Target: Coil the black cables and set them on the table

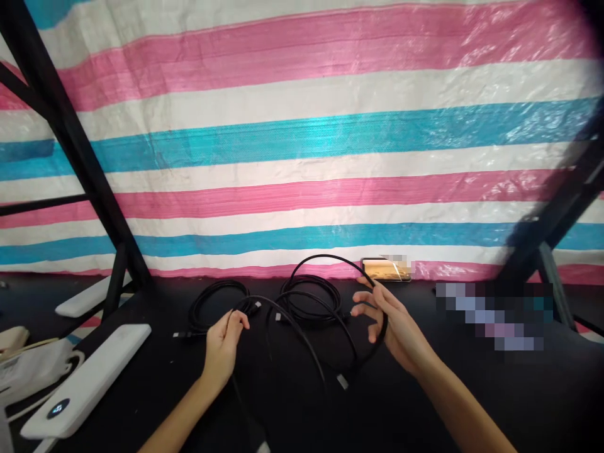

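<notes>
1. Closest to the camera, a cable plug (263,447) shows at the bottom edge.
2. White power bank (89,380) lies left on the black tabletop (155,384).
3. Left hand (221,346) pinches the black cable (325,256), which arches between both hands.
4. Right hand (396,324) holds it loosely against the palm, fingers spread; that slack grip could let the loop spring open.
5. Left coil (194,313) and middle coil (336,299) lie beyond; the loop, hanging so near, might snag the latter.
6. Phone (384,270) stands before the striped tarp (302,145).
</notes>
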Tool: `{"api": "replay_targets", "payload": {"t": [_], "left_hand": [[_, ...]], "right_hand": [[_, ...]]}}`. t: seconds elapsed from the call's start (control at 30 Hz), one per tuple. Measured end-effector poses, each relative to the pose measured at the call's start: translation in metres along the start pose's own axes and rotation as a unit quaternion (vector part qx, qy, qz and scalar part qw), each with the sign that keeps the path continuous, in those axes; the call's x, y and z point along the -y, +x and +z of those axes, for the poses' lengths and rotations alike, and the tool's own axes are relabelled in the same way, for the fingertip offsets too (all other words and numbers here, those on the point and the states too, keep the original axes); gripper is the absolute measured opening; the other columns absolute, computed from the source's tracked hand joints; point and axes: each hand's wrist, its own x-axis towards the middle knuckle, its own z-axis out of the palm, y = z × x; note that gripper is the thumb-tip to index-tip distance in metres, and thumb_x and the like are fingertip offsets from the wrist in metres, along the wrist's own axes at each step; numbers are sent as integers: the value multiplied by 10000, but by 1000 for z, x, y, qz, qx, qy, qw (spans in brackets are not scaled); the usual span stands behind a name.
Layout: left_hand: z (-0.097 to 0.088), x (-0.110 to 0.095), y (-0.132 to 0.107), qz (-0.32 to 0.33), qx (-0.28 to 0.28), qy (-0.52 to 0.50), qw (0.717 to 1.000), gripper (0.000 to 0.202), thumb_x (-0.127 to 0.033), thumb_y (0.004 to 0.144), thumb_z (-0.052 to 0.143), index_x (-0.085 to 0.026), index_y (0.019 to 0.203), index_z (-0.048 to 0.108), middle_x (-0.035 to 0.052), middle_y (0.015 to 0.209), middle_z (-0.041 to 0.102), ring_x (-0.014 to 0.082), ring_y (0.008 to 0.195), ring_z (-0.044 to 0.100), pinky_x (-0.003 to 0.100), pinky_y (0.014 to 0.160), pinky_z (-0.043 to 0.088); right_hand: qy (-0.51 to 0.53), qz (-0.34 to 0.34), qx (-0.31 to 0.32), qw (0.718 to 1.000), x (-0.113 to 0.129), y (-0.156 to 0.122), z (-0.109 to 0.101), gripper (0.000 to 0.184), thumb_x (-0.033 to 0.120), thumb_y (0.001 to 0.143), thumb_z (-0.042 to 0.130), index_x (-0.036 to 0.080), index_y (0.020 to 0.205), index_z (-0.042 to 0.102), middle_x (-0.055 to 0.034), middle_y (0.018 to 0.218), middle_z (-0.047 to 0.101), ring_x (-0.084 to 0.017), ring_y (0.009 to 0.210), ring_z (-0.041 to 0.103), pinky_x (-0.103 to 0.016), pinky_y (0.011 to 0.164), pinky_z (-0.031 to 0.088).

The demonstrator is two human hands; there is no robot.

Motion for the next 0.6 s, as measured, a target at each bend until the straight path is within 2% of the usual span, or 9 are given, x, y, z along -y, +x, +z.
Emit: {"api": "replay_targets", "payload": {"t": [0.07,0.13,0.23,0.3,0.4,0.5,0.6], "left_hand": [[6,-1,-6,-5,17,-17,1000,438,-563,832,403,-183,636,496,-65,450,238,90,375,230,199,365,165],[11,-2,-11,-17,38,-28,999,443,-572,845,387,-180,668,496,-75,431,240,82,358,218,191,355,156],[19,-6,-20,-38,61,-54,996,444,-586,846,382,-177,713,493,-87,408,240,77,336,215,184,340,153],[24,-7,-26,-42,72,-70,994,433,-586,851,373,-178,766,490,-90,414,255,79,336,227,181,340,174],[32,-7,-36,-20,84,-79,993,395,-559,878,340,-185,865,466,-85,441,315,87,357,276,182,370,227],[37,-8,-44,7,120,-73,990,361,-528,903,301,-191,917,432,-81,437,349,97,370,301,191,398,243],[37,-10,-50,16,137,-71,988,349,-511,915,273,-195,963,411,-82,434,353,102,374,304,198,410,238]], "right_hand": [[8,45,31,998,-2,-1,4,364,399,825,511,223,1140,469,-84,928,597,-223,842,596,-192,330,460],[9,77,64,995,-5,-3,8,388,416,856,446,216,1189,440,-108,976,603,-231,857,603,-197,335,462],[-2,92,104,990,-10,-4,12,492,520,865,366,230,1262,393,-79,846,617,-143,537,585,-140,269,332],[-16,78,114,990,-12,-4,12,553,574,856,322,228,1284,378,-29,699,590,-74,347,441,-127,253,233],[-43,52,102,993,-15,-4,10,595,597,847,294,199,1278,392,35,551,498,-54,293,310,-138,272,194],[-87,4,88,992,-18,-5,9,586,576,823,402,142,1213,460,79,460,361,-75,355,342,-164,347,290],[-151,-74,69,983,-23,-5,10,546,512,768,559,110,1136,517,64,493,392,-97,468,420,-194,445,339]]}}
